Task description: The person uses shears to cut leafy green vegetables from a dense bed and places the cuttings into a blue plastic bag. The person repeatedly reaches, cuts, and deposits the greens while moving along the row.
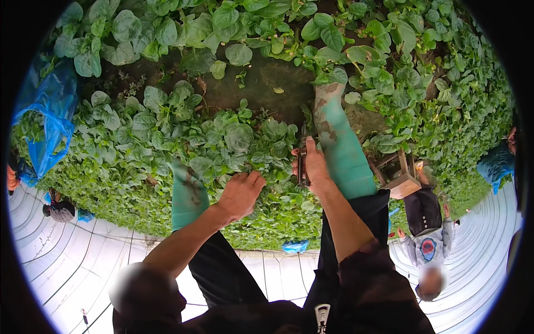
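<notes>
Over the leafy green plants (240, 137), my left hand (240, 194) is bent down with its fingers curled at the leaves; its fingertips are partly hidden, so I cannot tell whether it grips anything. My right hand (313, 165) is closed around a dark, narrow hand tool with metal parts (301, 167), held upright in the picture beside my green boot (346, 150). The tool's exact kind is unclear, and its upper end reaches into dark shade by the plants. My other green boot (188, 196) stands to the left, partly covered by leaves.
At the left is a blue plastic bag (50, 121) with greens in it. A small wooden stool (398, 179) stands right of my boot, near a person in a grey top (427, 246). Other people are at both sides. Bare soil (258, 83) shows between the plants.
</notes>
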`<state>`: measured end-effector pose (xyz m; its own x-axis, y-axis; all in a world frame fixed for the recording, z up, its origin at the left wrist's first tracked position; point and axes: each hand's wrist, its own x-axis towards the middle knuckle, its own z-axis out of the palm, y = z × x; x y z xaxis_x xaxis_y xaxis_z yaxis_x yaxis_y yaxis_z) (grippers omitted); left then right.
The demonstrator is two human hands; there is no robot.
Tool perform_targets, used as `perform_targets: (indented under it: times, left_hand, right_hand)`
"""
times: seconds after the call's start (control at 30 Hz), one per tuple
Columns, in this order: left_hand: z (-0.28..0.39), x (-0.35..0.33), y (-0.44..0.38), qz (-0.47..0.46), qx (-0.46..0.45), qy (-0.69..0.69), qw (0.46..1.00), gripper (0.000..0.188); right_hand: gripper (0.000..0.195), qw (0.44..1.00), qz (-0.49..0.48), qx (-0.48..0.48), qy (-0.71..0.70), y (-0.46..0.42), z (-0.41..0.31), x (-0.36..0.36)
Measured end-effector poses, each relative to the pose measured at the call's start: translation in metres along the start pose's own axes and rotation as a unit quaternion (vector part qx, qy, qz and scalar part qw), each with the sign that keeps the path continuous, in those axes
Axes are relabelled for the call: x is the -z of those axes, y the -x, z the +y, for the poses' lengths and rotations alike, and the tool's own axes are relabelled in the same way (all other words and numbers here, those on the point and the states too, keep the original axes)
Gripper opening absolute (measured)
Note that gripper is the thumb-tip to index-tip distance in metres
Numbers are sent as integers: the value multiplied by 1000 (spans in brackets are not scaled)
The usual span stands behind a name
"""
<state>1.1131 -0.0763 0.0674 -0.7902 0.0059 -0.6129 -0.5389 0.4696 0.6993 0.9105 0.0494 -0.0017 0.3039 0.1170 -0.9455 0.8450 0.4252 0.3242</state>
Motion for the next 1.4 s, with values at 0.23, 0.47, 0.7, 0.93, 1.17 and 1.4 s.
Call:
perform_targets:
  times: [0.23, 0.47, 0.7, 0.93, 1.17, 1.4]
  left_hand:
    - [1, 11, -24, -14, 45, 60, 997, 88]
    - [-10, -3, -46, -82, 135, 53, 986, 89]
    - [-9, -27, -36, -36, 163, 46, 985, 76]
    - [1, -29, -25, -68, 229, 31, 971, 80]
    - [-6, -38, -26, -20, 254, 92, 963, 73]
    - [-8, -35, -25, 19, 281, 134, 950, 49]
  right_hand:
    - [69, 982, -29, -100, 158, 59, -26, -28]
    - [72, 918, -29, -157, 364, 41, -35, -28]
    - [64, 941, -16, -49, 333, 22, -45, -36]
    - [64, 861, -77, -86, 495, 54, -59, -27]
    - [66, 616, -62, -72, 782, 26, -50, -56]
    - [63, 718, -84, -37, 690, 15, -57, -56]
